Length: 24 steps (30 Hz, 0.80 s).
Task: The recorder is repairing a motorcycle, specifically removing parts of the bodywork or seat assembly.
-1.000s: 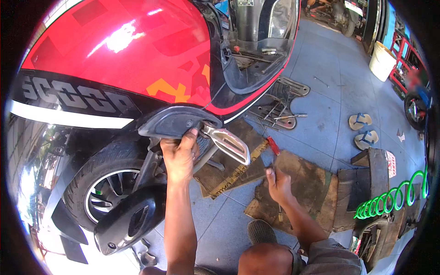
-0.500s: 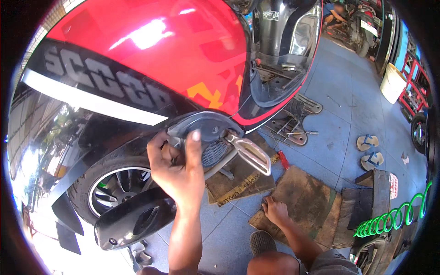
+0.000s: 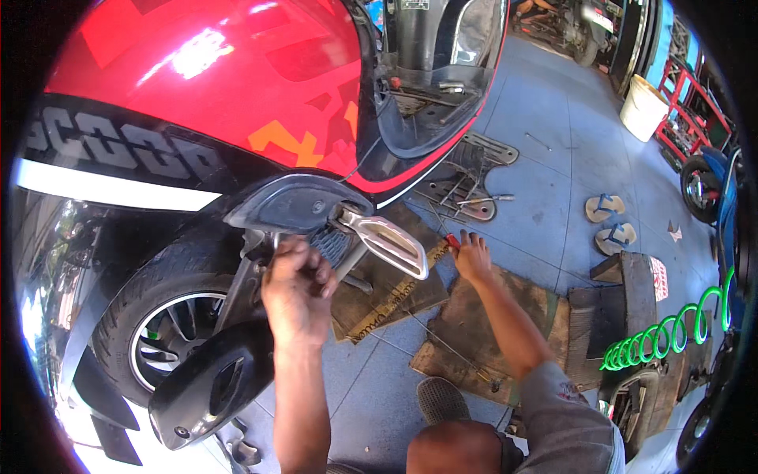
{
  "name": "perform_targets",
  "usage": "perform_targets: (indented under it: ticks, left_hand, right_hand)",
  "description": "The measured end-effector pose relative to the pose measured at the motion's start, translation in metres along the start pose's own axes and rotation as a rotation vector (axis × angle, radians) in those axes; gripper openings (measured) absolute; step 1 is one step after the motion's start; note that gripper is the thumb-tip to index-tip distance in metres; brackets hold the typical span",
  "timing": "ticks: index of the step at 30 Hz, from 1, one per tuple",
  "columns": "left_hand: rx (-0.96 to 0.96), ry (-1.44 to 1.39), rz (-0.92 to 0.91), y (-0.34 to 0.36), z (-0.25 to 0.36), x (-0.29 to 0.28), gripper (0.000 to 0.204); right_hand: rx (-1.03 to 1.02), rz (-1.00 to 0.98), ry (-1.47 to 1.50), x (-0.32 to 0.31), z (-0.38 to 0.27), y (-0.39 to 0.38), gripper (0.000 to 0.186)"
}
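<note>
My left hand (image 3: pixel 300 288) is raised beside the scooter's lower side, just under the dark footrest bracket (image 3: pixel 288 204). Its fingers curl inward; whatever they may hold is hidden. A folding metal footpeg (image 3: pixel 391 245) sticks out to the right of that hand. At the cardboard's far edge, my right hand (image 3: pixel 474 259) has its fingers closed at a red-handled tool (image 3: pixel 452 241), of which only part of the handle shows. A long thin rod (image 3: pixel 454 347) lies on the brown cardboard (image 3: pixel 505 316) below my right forearm.
The red and black scooter (image 3: pixel 237 87) fills the left, with its rear wheel (image 3: pixel 170 340) and black exhaust cover (image 3: pixel 209 387) low. A dark floor panel (image 3: pixel 474 174) lies beyond the cardboard. Sandals (image 3: pixel 608 221), a wooden block (image 3: pixel 632 292) and a green coiled hose (image 3: pixel 671 336) are at right.
My right hand has moved from the cardboard's near left part up to the red-handled tool, and the thin rod now shows on the cardboard. My left hand's raised thumb has folded in.
</note>
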<state>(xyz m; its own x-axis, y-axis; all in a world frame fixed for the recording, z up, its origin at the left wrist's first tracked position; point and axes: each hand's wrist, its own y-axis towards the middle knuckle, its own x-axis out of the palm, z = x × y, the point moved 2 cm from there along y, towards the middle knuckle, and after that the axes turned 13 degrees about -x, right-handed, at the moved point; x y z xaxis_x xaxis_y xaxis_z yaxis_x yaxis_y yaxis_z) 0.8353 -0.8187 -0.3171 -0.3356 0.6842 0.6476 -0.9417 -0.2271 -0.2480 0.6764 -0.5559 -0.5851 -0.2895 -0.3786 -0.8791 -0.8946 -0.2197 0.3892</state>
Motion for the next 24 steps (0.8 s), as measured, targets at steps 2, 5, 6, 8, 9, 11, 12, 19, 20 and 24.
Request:
perform_targets:
  ticks: [2,5,6,8,9,11,12,19,20,24]
  left_hand:
    - [-0.012,0.042,-0.054,0.002,-0.004,0.007,0.018]
    - [-0.027,0.091,-0.063,0.004,-0.003,0.012,0.018]
    - [-0.038,0.108,-0.074,0.008,-0.004,0.013,0.019]
    - [-0.065,0.102,-0.104,0.013,-0.004,0.014,0.022]
    - [-0.043,0.104,-0.072,0.013,0.001,0.007,0.022]
    - [0.158,0.292,0.037,0.014,0.006,0.006,0.022]
    - [0.161,0.315,0.031,0.014,0.007,0.009,0.024]
    - [0.332,0.440,0.060,0.021,0.009,0.020,0.019]
    - [0.447,0.406,-0.003,0.025,0.008,0.015,0.017]
    - [0.483,0.399,-0.014,0.032,0.003,0.021,0.017]
  right_hand:
    - [-0.028,-0.417,0.117,0.033,0.019,0.011,0.050]
    - [-0.280,-0.357,-0.046,0.046,0.026,0.003,0.043]
    - [-0.288,-0.359,-0.053,0.046,0.034,-0.001,0.043]
    - [0.282,-0.465,0.193,0.053,0.065,-0.018,0.036]
    - [0.511,-0.425,0.616,0.039,0.042,-0.034,0.034]
    - [0.806,-0.254,1.177,-0.039,0.013,-0.076,0.031]
    - [0.856,-0.135,1.331,-0.074,0.010,-0.093,0.030]
    - [-0.118,0.271,0.888,-0.304,-0.083,-0.108,0.045]
    - [-0.125,0.269,0.888,-0.314,-0.097,-0.100,0.045]
    - [-0.411,0.071,0.594,-0.329,-0.143,-0.073,0.049]
